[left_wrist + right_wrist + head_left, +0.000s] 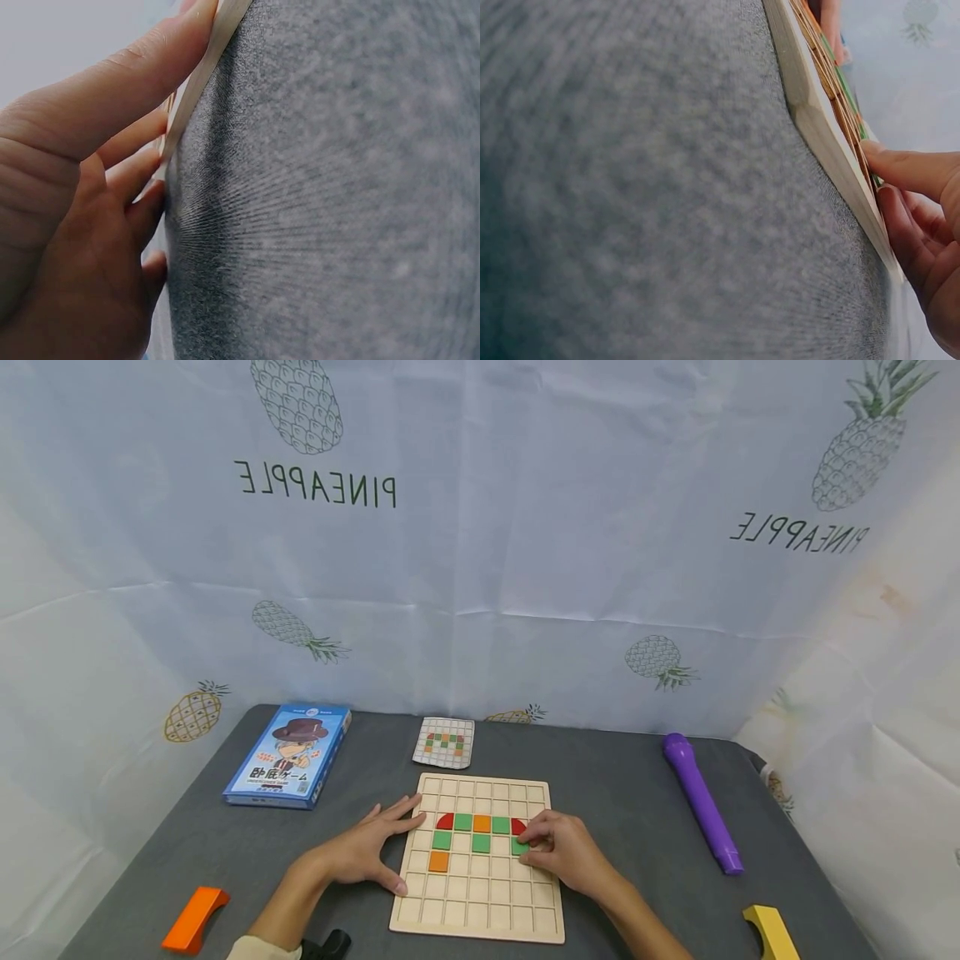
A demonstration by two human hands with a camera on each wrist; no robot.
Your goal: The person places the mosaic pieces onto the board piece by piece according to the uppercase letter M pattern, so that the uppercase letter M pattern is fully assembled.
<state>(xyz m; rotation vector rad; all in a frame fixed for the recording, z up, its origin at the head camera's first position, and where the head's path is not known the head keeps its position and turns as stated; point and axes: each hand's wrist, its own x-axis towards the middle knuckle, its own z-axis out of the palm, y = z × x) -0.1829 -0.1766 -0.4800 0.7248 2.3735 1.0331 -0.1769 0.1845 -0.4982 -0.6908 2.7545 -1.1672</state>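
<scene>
A pale wooden grid board [480, 917] lies on the table, with several red, green and orange tiles in its upper half. My left hand [363, 852] rests along its left side with the fingers spread, the thumb on the lower left edge. In the left wrist view, the thumb and fingertips of the left hand [90, 172] touch the board's rim [201, 79]. Over the right side, my right hand [564, 850] pinches a green square tile [518, 847], just below a red quarter-round tile [517, 827]. The right wrist view shows that hand [926, 232] at the board's edge [810, 112].
A small pattern card [444, 743] lies behind the board. To the left are a blue game box [288, 756] and an orange arch block [193, 922]. A purple microphone [703, 802] and a yellow arch block [772, 931] lie to the right. A pineapple-print cloth [480, 568] hangs behind.
</scene>
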